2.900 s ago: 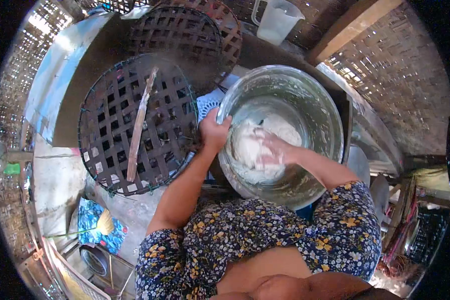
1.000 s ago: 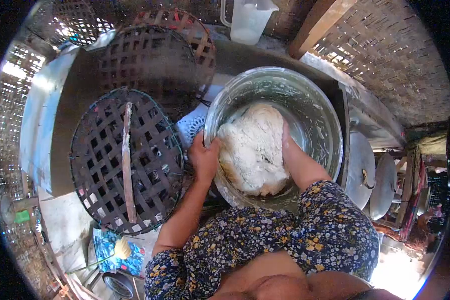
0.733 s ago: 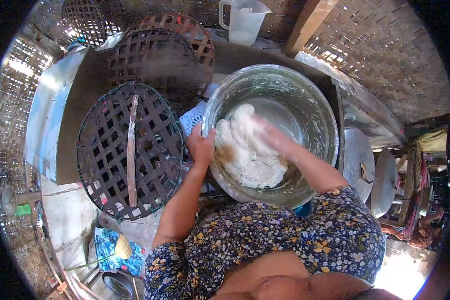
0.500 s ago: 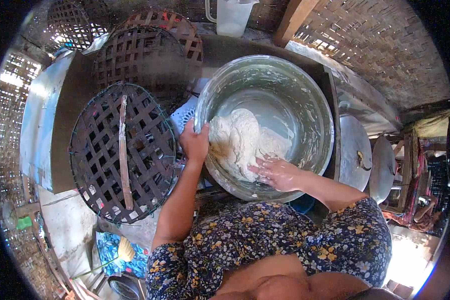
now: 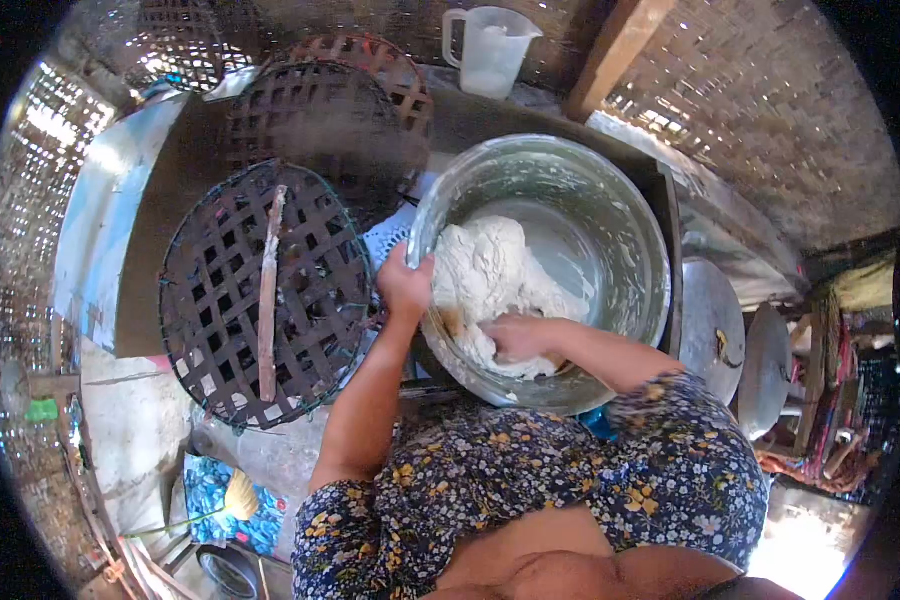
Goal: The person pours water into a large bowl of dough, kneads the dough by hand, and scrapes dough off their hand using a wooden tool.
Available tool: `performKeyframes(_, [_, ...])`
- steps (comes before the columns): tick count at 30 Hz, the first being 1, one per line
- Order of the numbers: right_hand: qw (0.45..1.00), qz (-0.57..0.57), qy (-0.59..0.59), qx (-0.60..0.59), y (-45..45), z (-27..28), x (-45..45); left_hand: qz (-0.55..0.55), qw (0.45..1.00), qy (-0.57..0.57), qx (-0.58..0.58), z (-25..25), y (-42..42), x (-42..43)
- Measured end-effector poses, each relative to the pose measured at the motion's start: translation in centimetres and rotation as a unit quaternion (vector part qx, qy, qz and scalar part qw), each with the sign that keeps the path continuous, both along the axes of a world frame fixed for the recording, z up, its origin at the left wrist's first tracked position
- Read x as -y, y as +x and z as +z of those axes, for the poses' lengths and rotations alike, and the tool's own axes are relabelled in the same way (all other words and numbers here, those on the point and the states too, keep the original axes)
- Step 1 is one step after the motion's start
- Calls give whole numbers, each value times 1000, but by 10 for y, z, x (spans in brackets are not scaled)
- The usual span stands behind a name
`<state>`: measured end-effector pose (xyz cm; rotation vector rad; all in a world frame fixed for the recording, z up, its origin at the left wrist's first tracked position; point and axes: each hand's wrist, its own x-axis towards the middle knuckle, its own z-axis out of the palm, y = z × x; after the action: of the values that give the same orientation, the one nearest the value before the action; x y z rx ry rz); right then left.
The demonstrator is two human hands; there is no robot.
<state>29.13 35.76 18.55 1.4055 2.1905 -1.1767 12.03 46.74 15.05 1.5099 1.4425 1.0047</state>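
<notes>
A large deep metal basin stands tilted in front of me, its inner wall smeared with pale paste. White sticky dough lies in a lump along its left and lower side. My left hand is closed around the basin's left rim. Inside the basin, my right hand presses into the lower part of the dough with its fingers curled; the fingertips are partly hidden in it. A brownish patch shows on the dough near the left wall.
Left of the basin is a dark woven lattice tray with a wooden stick across it. A plastic measuring jug stands behind. Round metal lids lean at the right. A blue patterned packet lies at lower left.
My right hand has gone from spread fingers on the dough to curled fingers pushed into it, slightly further left. My left hand still holds the rim. The whole view has shifted slightly.
</notes>
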Motion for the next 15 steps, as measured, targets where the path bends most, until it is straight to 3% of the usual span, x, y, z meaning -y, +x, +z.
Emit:
performKeyframes(2, [955, 115, 234, -138, 32, 5, 24, 13, 1000, -4, -20, 8, 0, 2])
performKeyframes(4, [977, 24, 102, -188, 60, 63, 4, 5, 1000, -22, -17, 28, 1, 6])
performKeyframes(5, [979, -137, 10, -154, 74, 86, -7, 7, 999, -8, -36, 34, 1, 7])
performKeyframes(6, [946, -292, -80, -112, 91, 98, -20, 7, 999, 9, -52, 38, 2, 8])
performKeyframes(8, [925, -330, -25, -188, 135, 64, -50, 8, 998, 15, -66, 45, 4, 10])
performKeyframes(10, [890, -345, 49, -294, 172, -36, -76, 10, 998, -6, -64, 50, 4, 11])
performKeyframes(12, [809, -417, -11, -414, 168, -68, -106, 29, 997, -11, -72, 51, 8, 13])
performKeyframes(13, [732, -479, -114, -471, 138, -71, -121, 38, 996, -18, -79, 48, 7, 13])
performKeyframes(14, [635, -533, -217, -515, 110, -72, -132, -20, 998, -45, -49, 30, 0, 7])
performKeyframes(15, [645, -516, -253, -504, 90, -69, -142, -16, 999, -41, -31, 27, -1, 5])
